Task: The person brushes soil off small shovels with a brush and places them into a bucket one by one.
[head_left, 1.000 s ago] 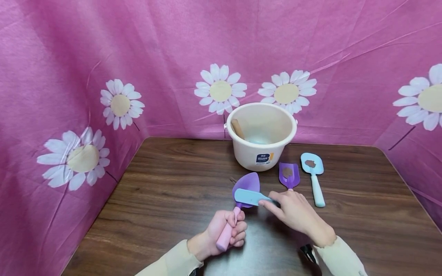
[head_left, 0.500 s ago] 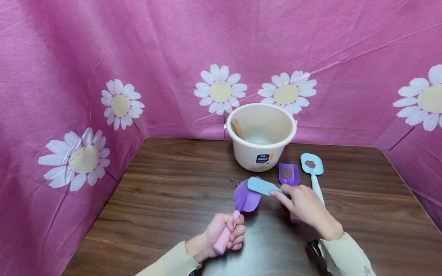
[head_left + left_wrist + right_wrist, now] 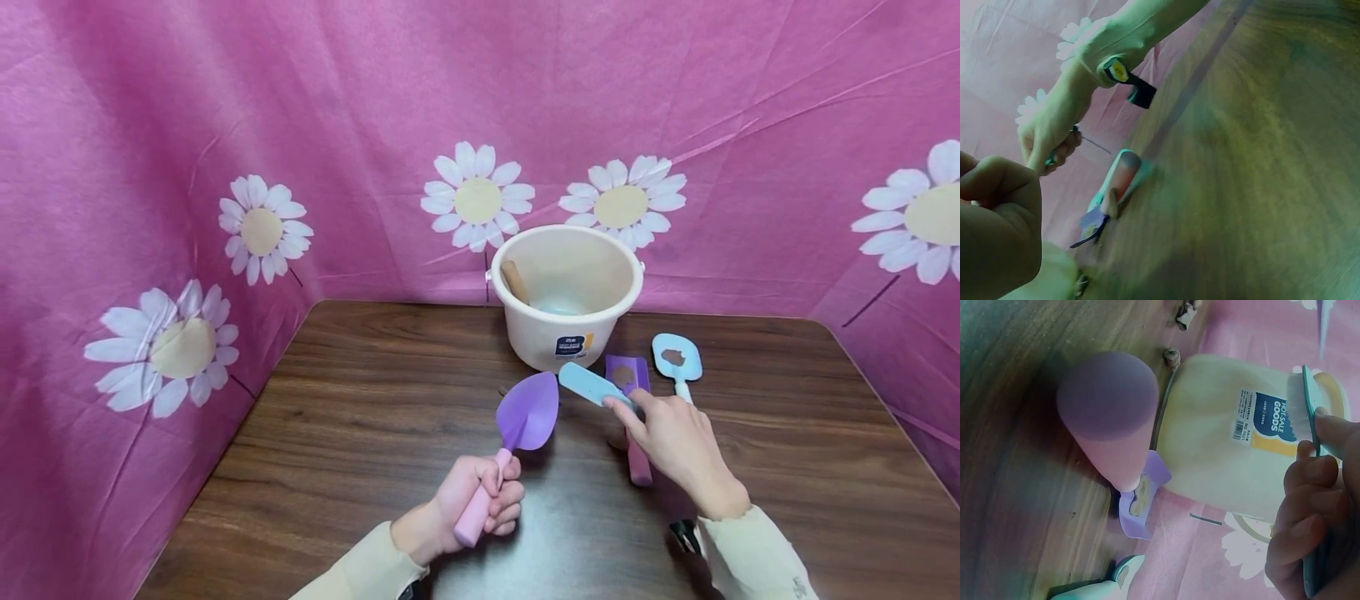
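My left hand (image 3: pixel 483 504) grips the pink handle of a trowel with a purple blade (image 3: pixel 527 412), held above the table with its tip pointing away. In my right hand (image 3: pixel 684 442) is a light-blue brush (image 3: pixel 587 383), its back facing up; greyish bristles (image 3: pixel 1297 400) show in the right wrist view. The brush is apart from the trowel, over the space in front of the bucket. Below the right hand lies a second, purple shovel (image 3: pixel 640 462) with a pink handle and a brown patch on its blade. The left wrist view shows the left hand (image 3: pixel 1000 219) from behind, its trowel hidden.
A cream bucket (image 3: pixel 555 337) stands at the back, with a wooden handle (image 3: pixel 514 282) inside. Right of it lies a light-blue shovel (image 3: pixel 678 354) with a brown patch. Small brown lumps (image 3: pixel 1172 358) lie near the bucket. A pink flowered cloth (image 3: pixel 375 125) hangs behind the wooden table (image 3: pixel 360 433).
The brush has moved right, off the trowel's blade, with my right hand shifting right and away. The trowel has shifted slightly left, and its blade now shows whole.
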Available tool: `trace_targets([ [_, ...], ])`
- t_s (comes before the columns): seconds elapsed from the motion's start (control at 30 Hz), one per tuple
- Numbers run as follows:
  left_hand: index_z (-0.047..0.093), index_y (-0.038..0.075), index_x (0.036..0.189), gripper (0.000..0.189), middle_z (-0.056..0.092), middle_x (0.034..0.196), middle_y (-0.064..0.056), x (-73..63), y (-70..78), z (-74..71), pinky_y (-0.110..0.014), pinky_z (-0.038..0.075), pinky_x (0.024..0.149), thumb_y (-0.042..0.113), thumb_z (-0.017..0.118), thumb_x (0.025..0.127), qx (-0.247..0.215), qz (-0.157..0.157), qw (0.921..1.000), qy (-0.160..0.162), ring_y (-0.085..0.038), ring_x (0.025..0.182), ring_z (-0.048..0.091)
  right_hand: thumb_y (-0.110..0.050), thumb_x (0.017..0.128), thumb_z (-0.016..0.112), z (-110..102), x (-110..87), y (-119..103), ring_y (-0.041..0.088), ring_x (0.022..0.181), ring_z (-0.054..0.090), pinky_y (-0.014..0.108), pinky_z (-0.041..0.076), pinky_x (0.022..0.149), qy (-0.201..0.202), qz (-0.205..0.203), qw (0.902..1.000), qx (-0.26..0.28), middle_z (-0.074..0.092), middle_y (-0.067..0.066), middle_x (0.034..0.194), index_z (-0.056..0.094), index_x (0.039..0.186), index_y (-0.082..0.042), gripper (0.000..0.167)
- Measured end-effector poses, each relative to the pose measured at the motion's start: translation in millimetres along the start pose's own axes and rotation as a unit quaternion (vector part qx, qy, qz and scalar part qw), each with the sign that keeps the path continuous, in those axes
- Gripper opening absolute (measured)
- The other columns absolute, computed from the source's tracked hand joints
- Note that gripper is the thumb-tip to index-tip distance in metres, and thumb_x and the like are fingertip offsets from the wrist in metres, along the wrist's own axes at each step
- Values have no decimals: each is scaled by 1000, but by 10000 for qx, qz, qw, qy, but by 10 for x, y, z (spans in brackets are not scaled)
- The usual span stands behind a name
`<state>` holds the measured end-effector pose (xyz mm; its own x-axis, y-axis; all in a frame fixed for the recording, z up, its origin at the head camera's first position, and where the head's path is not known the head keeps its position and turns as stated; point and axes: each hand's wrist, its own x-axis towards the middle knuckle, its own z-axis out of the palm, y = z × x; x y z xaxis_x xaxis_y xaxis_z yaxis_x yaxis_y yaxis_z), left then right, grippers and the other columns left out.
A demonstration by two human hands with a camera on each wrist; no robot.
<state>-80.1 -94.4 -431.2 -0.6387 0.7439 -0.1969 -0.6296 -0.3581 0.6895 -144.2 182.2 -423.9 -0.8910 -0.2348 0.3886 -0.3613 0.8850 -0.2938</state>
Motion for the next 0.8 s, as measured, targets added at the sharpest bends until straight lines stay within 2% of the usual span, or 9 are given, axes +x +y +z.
trace_targets([
  [0.13,35,20,81,21,41,48,12,-20,75,16,-14,32,39,5,29,68,215,188,9994,210,-1,38,41,-40,92,61,8,-14,2,10,46,25,24,20,38,-60,-41,10000,-12,20,-9,54,40,63,-18,42],
  [0.23,37,16,82,21,43,50,10,-40,149,44,-13,34,37,1,33,67,915,428,9923,723,-2,39,42,-40,91,62,15,-19,2,9,46,25,24,20,38,-37,-75,10000,-20,21,-10,54,40,63,-18,42],
  [0.33,39,12,83,22,45,56,6,-62,250,79,-16,37,35,-1,38,66,2020,629,9686,1306,-3,42,43,-41,92,61,12,-23,6,9,46,25,24,20,38,-61,-67,10000,-26,21,-10,54,41,63,-18,42],
  [0.43,42,6,85,22,45,63,2,-81,387,110,-19,40,36,-3,42,65,3122,761,9312,1720,-7,46,44,-42,92,60,9,-30,13,10,46,26,24,21,38,-124,-16,9999,-24,22,-9,54,41,63,-18,42],
  [0.53,47,1,87,22,47,65,-1,-99,549,140,-20,41,39,-4,46,66,4325,1006,8719,2067,-10,49,47,-43,92,60,8,-33,17,11,46,27,25,22,38,-196,47,9998,-14,23,-8,53,42,64,-18,42],
  [0.57,49,2,87,21,48,65,-1,-105,606,153,-21,41,39,-3,48,67,4756,1100,8443,2212,-10,50,47,-43,92,60,8,-35,18,11,46,28,26,22,38,-218,66,9997,-12,24,-8,53,42,64,-18,42],
  [0.7,56,11,89,15,50,62,3,-108,818,199,-25,40,40,5,56,75,6199,1395,7194,2806,-9,49,45,-43,92,60,6,-36,23,12,46,29,26,23,38,-261,106,9996,-16,24,-8,53,42,64,-18,42],
  [0.77,58,16,90,14,49,61,5,-85,913,222,-27,40,43,11,58,77,6619,1439,6705,3029,-9,50,45,-43,92,60,9,-35,24,12,46,29,26,23,39,-270,102,9996,-18,24,-8,53,42,64,-18,42],
  [0.8,58,18,90,14,49,61,6,-69,957,230,-27,41,45,13,59,77,6776,1461,6514,3084,-9,52,46,-43,92,60,11,-34,24,13,46,29,26,23,39,-270,96,9996,-16,25,-8,52,42,64,-18,42],
])
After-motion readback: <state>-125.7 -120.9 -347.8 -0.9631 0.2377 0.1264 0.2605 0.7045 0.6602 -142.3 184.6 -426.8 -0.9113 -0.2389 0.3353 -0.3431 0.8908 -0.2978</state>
